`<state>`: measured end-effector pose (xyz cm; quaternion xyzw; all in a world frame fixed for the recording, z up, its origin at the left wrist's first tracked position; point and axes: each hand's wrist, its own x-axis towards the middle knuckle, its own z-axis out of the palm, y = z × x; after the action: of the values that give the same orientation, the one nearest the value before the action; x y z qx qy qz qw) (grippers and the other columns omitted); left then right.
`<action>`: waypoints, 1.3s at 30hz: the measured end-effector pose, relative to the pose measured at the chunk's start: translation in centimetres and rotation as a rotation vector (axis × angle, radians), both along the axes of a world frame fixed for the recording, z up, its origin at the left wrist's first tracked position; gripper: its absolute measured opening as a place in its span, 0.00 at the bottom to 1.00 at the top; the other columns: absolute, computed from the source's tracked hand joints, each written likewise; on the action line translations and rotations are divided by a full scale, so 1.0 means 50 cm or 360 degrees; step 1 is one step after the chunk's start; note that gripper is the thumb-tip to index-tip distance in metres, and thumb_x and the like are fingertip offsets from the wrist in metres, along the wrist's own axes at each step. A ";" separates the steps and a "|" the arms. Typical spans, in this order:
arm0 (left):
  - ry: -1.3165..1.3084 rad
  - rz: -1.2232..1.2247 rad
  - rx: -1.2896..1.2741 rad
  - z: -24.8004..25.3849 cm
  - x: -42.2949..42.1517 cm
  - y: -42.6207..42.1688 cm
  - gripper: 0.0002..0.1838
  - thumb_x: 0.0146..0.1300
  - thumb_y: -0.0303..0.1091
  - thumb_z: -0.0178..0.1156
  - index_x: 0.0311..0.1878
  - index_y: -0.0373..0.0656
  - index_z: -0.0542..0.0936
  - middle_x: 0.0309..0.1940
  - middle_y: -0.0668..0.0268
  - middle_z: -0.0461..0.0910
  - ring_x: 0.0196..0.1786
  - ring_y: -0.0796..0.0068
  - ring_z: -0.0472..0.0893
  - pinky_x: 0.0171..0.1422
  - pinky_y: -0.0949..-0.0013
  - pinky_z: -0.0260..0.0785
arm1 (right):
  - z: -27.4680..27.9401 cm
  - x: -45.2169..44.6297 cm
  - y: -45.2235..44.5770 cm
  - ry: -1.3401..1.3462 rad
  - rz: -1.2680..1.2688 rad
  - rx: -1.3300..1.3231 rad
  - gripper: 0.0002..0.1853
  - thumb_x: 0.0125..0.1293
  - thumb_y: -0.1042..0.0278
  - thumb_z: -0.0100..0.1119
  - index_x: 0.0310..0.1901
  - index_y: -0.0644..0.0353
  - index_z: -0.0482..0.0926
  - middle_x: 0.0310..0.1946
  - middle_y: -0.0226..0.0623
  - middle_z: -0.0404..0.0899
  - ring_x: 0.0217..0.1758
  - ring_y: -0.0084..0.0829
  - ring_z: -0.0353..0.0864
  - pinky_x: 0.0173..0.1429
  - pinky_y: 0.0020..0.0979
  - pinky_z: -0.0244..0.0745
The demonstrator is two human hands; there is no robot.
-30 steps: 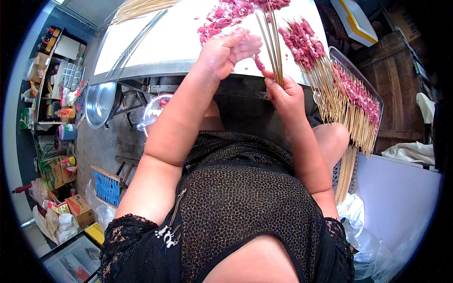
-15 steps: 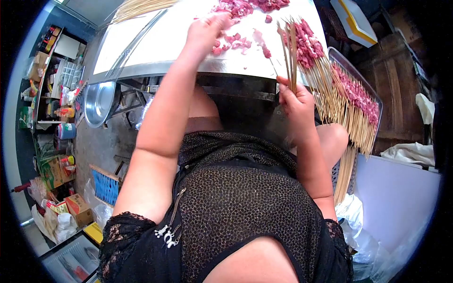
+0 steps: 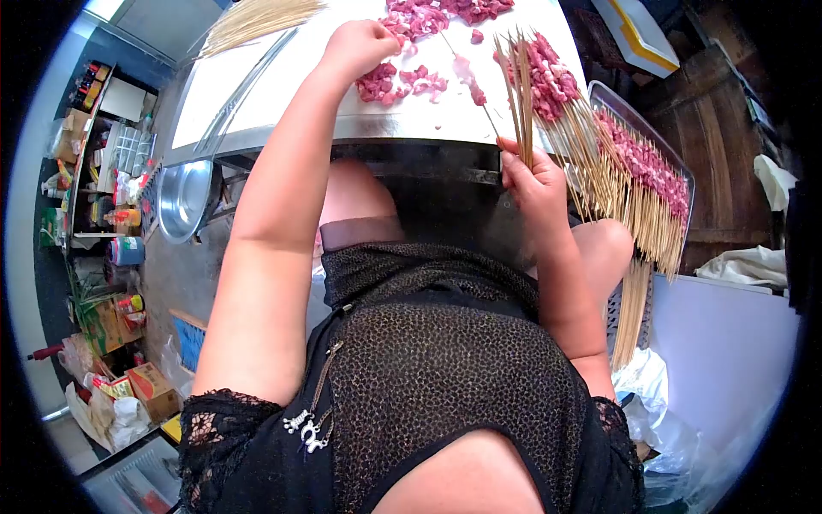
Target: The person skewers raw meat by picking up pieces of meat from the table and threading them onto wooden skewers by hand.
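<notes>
My right hand is closed round several bamboo skewers at the table's front edge. One metal-looking or thin skewer slants away from its fingertips, with a few meat pieces threaded on it. My left hand is over the table with its fingers curled together beside the meat pile; whatever they pinch is hidden. Just below it lie loose chunks of red meat. A larger heap of cut meat is at the back. To the right of my right hand, finished meat skewers lie stacked.
A tray of meat skewers stands off the table's right side. Bare skewers and thin metal rods lie on the table's left. A metal basin sits below left, beyond it crowded shelves.
My left hand has moved left and slightly back, uncovering the loose meat chunks. My right hand still grips the skewers and has shifted only slightly. The view has turned a little.
</notes>
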<state>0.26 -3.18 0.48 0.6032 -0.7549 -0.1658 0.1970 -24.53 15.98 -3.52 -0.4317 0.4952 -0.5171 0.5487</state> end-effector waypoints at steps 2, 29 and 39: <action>0.1021 0.0126 0.0174 -0.022 0.016 -0.002 0.11 0.56 0.36 0.59 0.38 0.39 0.82 0.29 0.63 0.82 0.32 0.75 0.82 0.33 0.72 0.73 | -0.007 0.003 -0.003 -0.0031 0.0023 -0.0005 0.11 0.64 0.72 0.53 0.47 0.65 0.77 0.22 0.21 0.70 0.22 0.11 0.64 0.26 0.15 0.57; 0.2374 -0.0062 0.0606 -0.009 -0.021 0.087 0.12 0.62 0.25 0.54 0.49 0.37 0.73 0.40 0.56 0.81 0.38 0.67 0.83 0.42 0.68 0.80 | -0.007 0.021 0.010 0.0160 0.0069 -0.0037 0.11 0.65 0.72 0.52 0.47 0.62 0.78 0.19 0.19 0.67 0.20 0.10 0.60 0.23 0.14 0.52; 0.2447 -0.0152 0.0646 -0.009 -0.017 0.081 0.11 0.60 0.22 0.57 0.47 0.35 0.73 0.39 0.53 0.80 0.41 0.64 0.82 0.44 0.68 0.79 | -0.005 0.016 0.015 0.0233 0.0056 -0.0026 0.10 0.65 0.73 0.52 0.46 0.63 0.78 0.21 0.19 0.67 0.21 0.11 0.61 0.24 0.15 0.55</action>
<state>-0.60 0.87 0.01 0.3111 -0.3876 -0.6781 0.5415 -23.74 16.71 -3.76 -0.4814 0.5220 -0.4785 0.5165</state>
